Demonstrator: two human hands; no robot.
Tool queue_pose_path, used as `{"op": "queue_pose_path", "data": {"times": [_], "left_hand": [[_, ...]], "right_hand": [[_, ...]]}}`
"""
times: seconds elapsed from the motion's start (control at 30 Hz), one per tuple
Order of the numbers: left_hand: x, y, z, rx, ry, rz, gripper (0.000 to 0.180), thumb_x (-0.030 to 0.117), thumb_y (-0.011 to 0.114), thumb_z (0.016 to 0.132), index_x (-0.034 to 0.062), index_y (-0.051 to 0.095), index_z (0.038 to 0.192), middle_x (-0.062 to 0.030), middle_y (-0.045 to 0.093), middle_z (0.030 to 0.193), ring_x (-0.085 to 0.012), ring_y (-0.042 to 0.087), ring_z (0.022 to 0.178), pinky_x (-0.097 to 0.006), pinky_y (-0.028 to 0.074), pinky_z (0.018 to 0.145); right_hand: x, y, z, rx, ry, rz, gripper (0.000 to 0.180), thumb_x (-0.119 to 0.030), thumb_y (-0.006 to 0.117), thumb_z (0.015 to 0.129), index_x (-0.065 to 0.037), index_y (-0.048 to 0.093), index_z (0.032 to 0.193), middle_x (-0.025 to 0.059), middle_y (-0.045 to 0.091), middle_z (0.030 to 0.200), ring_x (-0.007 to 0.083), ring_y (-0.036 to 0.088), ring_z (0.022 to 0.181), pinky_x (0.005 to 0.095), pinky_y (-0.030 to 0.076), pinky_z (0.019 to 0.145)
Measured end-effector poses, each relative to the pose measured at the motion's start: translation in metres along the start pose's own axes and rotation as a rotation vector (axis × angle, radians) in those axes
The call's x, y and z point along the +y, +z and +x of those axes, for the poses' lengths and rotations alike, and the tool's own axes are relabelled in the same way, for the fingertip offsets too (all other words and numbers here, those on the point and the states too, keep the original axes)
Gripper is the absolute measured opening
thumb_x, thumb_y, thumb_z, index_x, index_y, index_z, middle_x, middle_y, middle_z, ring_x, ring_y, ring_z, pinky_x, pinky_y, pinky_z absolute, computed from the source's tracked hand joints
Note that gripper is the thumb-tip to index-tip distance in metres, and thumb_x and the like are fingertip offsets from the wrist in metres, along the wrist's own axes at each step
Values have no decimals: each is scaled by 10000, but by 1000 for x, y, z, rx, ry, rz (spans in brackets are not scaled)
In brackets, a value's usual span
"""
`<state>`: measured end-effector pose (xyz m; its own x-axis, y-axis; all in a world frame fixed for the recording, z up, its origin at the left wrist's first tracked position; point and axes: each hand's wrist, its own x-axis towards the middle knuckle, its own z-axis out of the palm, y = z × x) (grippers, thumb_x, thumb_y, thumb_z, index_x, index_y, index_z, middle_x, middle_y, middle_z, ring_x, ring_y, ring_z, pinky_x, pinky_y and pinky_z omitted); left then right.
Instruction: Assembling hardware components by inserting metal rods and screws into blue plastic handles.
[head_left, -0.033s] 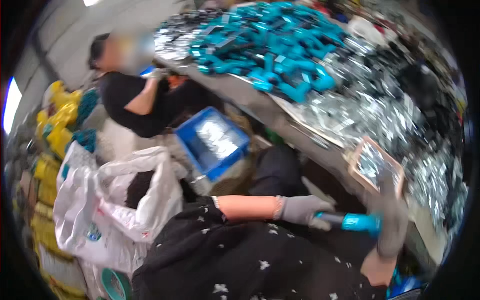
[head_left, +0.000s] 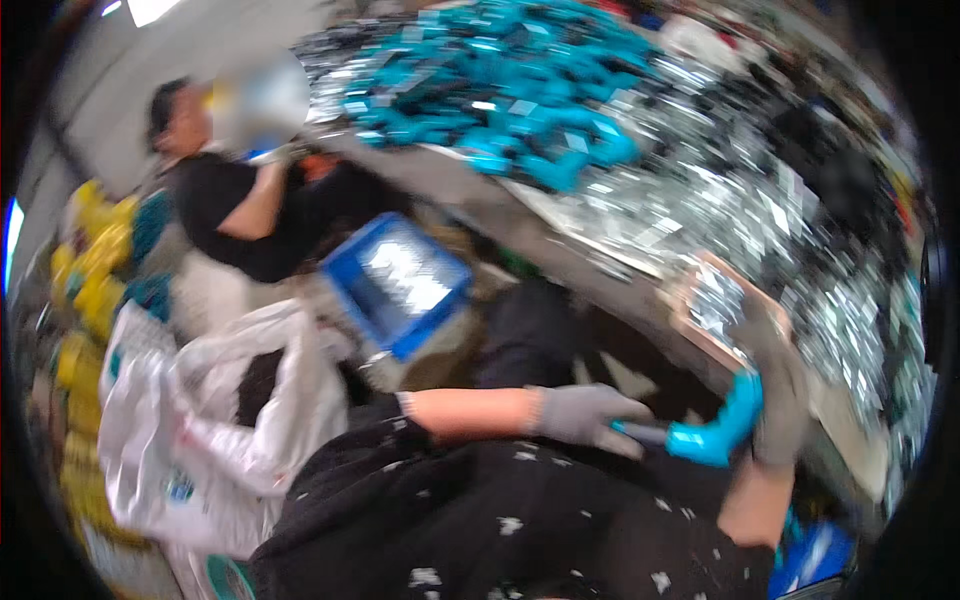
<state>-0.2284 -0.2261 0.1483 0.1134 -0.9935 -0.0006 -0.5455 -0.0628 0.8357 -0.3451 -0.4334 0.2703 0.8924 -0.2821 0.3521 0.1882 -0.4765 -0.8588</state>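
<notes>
Gloved left hand (head_left: 585, 414) and right hand (head_left: 775, 395) both grip one teal handle (head_left: 715, 430) at bench (head_left: 560, 235) near edge; blue crate (head_left: 395, 283), white sack (head_left: 215, 420) left.

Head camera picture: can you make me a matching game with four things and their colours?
Things:
1. gloves
2. angled part held in both hands
3. crate
4. sack

Colours:
a. white
b. grey
c. blue
d. turquoise

Pairs: 1-b, 2-d, 3-c, 4-a
</notes>
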Motion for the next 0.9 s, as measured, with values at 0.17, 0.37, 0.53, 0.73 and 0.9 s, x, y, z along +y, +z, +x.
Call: {"op": "queue_pose_path", "data": {"times": [0.17, 0.37, 0.53, 0.73, 0.9], "left_hand": [[-36, -20, -3, -236, 266, -348, 608, 352, 801, 850, 34, 593, 1325, -95, 714, 1023, -213, 678, 956, -364, 523, 892], [-20, 0, 2, 157, -318, -756, 1069, 893, 620, 658, -45, 631, 1170, -59, 703, 946, -157, 660, 850, -301, 532, 786], [-4, 3, 22, 465, -58, -55, 326, 162, 785, 799, -14, 659, 1044, -64, 704, 877, -161, 654, 815, -323, 532, 744], [-15, -21, -18, 735, 426, -831, 426, 492, 696, 845, 120, 589, 1022, -89, 543, 1179, -159, 544, 976, -315, 498, 811], [-28, 2, -15, 539, 35, -1067, 566, 436, 650, 926, 82, 514, 1346, -120, 567, 1309, -222, 580, 1129, -321, 522, 859]], "right_hand": [[9, -16, 2, -478, -672, 199, 468, -243, 634, 948, 3, 562, 1340, 200, 599, 1311, 305, 583, 1215, 450, 456, 1029], [20, 0, 16, -55, 50, 650, 223, -153, 628, 903, -24, 584, 1080, 84, 631, 862, 148, 654, 728, 284, 527, 660], [56, -13, 15, 251, 147, 411, 235, -140, 560, 951, 15, 606, 1122, 112, 664, 1010, 198, 655, 938, 325, 535, 848], [194, -191, 19, 865, 397, -740, 368, -111, 607, 854, -17, 635, 1209, 253, 651, 1206, 387, 620, 1140, 426, 486, 993], [234, -247, 19, 534, 722, -844, 495, -272, 653, 815, -27, 633, 1245, 236, 643, 1260, 368, 617, 1185, 422, 468, 1037]]}}
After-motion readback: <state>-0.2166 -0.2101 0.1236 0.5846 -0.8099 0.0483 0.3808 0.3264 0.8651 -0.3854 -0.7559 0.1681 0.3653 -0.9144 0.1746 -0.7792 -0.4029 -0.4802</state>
